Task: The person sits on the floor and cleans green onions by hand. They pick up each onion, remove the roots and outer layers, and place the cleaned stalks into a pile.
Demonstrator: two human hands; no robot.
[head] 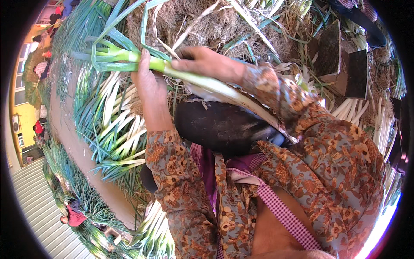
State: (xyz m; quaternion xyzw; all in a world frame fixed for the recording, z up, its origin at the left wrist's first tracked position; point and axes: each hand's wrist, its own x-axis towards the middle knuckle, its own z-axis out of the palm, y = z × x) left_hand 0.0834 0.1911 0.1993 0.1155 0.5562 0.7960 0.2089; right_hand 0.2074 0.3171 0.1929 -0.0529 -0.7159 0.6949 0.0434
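A long green onion point(207, 83) slants across my lap, its white shank running down towards the right over a dark, shiny covering point(216, 124). My left hand point(149, 74) is wrapped around its green upper part, with the thumb on top. At the base of the leaves, my right hand point(207, 63) pinches a loose outer leaf point(163, 53) against the stalk; its fingertips are partly hidden. Bent green leaves rise beyond my left hand. The root end of the onion rests near my right forearm.
Peeled green onions point(121, 126) lie in a pile at left, more point(158, 226) below. Rooty unpeeled onions point(194, 29) are heaped ahead. A dark wooden stool point(343, 61) stands at right. Beyond a bare dirt path point(77, 142), people sit among onion heaps, one in red point(76, 216).
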